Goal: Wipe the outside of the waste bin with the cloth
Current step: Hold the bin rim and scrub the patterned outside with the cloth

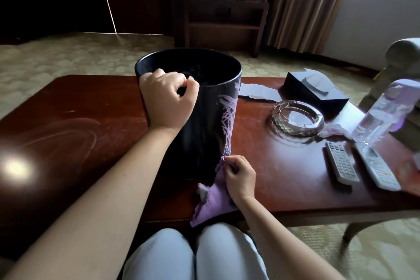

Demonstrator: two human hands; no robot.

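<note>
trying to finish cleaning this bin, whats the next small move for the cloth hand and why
Probably sweep the purple cloth upward along the waste bin wall. The right hand pinches it near the bin's base, while the left hand grips the rim to steady it, so the wall above is free for a stroke.

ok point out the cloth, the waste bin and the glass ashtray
cloth [212, 202]: head view, on the purple fold below the right hand
waste bin [204, 125]: head view, on its black outer wall
glass ashtray [278, 124]: head view, on its near left rim
</note>
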